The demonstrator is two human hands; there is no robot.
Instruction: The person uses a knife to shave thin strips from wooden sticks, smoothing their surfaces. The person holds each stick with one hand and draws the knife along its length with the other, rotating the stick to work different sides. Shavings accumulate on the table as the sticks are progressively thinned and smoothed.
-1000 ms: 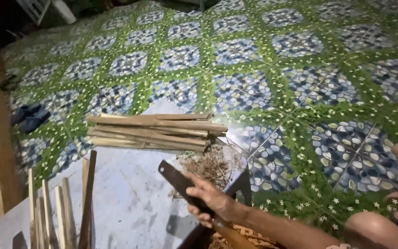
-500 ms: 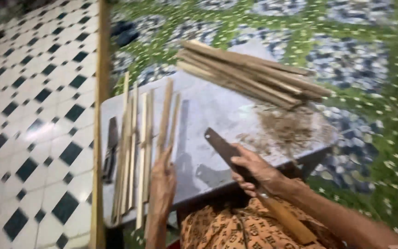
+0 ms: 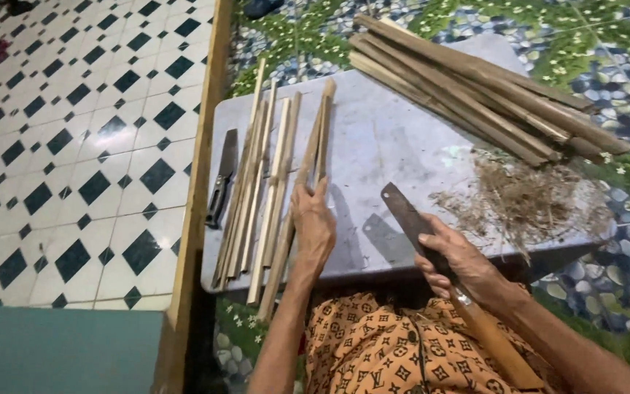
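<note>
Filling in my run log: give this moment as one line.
left hand: on a split bamboo strip | right hand: grips big knife | grey board: bamboo bundle, shavings, small knife
</note>
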